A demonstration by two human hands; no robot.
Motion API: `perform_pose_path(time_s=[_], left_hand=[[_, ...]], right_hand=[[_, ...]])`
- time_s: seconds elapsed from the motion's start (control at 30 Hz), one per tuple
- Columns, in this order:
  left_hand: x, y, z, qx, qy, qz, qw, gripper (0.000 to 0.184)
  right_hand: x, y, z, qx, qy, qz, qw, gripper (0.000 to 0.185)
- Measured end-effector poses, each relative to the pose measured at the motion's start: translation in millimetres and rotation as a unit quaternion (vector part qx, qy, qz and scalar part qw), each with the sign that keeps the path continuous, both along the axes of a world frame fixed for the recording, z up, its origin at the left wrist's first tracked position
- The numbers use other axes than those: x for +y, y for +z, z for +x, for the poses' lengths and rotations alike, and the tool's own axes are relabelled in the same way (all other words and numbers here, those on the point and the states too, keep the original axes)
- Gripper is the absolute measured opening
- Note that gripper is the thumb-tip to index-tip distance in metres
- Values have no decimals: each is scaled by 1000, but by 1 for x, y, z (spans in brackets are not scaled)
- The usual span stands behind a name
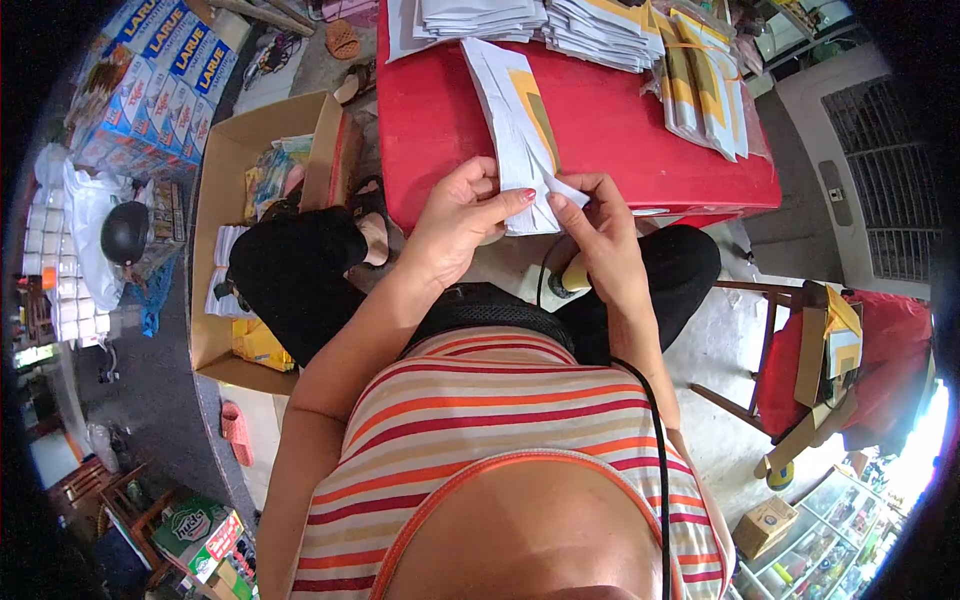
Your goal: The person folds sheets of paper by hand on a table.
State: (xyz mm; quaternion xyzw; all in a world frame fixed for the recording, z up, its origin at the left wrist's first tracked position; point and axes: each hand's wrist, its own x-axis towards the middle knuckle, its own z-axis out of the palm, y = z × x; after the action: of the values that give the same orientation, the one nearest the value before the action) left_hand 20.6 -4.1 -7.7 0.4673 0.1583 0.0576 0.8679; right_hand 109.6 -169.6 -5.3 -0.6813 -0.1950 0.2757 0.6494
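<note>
A long folded white paper piece (pixel 511 120) with a yellow and grey printed strip lies partly on the red table (pixel 610 110), its near end over the front edge. My left hand (pixel 462 215) pinches its left side near the bottom, thumb on top and fingers underneath. My right hand (pixel 606 232) grips a small turned-out flap (pixel 568 193) at the lower right between thumb and fingers. Whether the piece is an envelope or a bag I cannot tell. The fingertips under the paper are hidden.
Stacks of folded white paper (pixel 475 18) lie at the table's far side, beside a banded bundle (pixel 705 90) with yellow and grey print. An open cardboard box (pixel 225 165) stands at my left. A wooden chair (pixel 745 400) with a carton (pixel 812 350) is at my right.
</note>
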Motion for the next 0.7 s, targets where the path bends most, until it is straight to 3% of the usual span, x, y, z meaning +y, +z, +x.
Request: perform_pose_path(time_s=[0.4,0.7], left_hand=[[0,-1,1,10,4,22,1000,33],[-1,-4,2,2,7,16,1000,32]], right_hand=[[2,-6,1,-18,-9,64,998,23],[1,-7,2,-16,-13,43,999,21]])
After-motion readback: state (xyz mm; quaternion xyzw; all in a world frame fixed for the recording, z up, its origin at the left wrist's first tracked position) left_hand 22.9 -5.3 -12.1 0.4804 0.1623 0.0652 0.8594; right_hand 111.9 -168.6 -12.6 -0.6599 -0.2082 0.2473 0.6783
